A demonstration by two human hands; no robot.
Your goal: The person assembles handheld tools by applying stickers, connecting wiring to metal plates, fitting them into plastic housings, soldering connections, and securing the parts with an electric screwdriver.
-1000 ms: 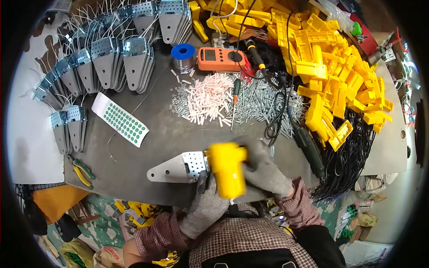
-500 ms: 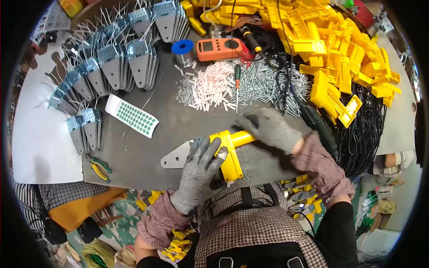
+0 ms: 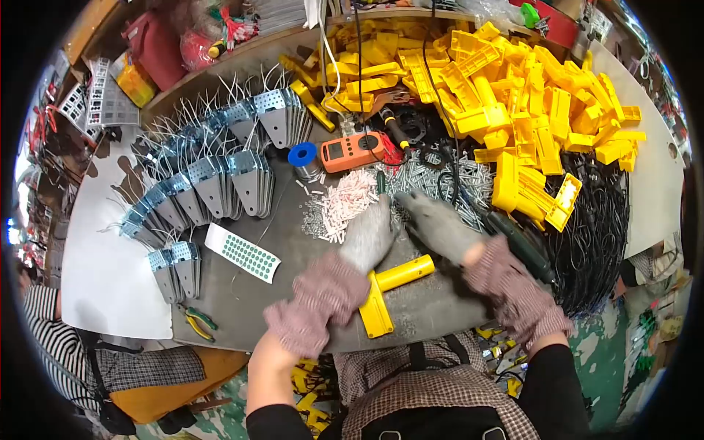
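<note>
My left hand point(image 3: 369, 233), in a grey glove, reaches over the edge of the white and pink sleeve pile point(image 3: 347, 196). Its fingers are blurred and partly hidden beside the green screwdriver handle point(image 3: 380, 182). Across from it, my right hand point(image 3: 440, 226), also gloved, has its fingers bent together at the near edge of the loose screws point(image 3: 469, 183); whatever they hold is hidden. A yellow plastic housing with a round handle point(image 3: 378, 312) lies on the table below both hands, held by neither. My left sleeve covers its left side.
Rows of grey metal plates with wires point(image 3: 213, 191) stand at left, near a green sticker sheet point(image 3: 243, 253) and pliers point(image 3: 198, 323). An orange multimeter point(image 3: 352, 152) and solder spool point(image 3: 303, 155) lie behind. Yellow housings point(image 3: 543, 110) and black cables point(image 3: 594, 235) fill the right.
Both hands have let go of the yellow housing and moved away from me to the small parts. The view has tilted up, so the table sits lower in it.
</note>
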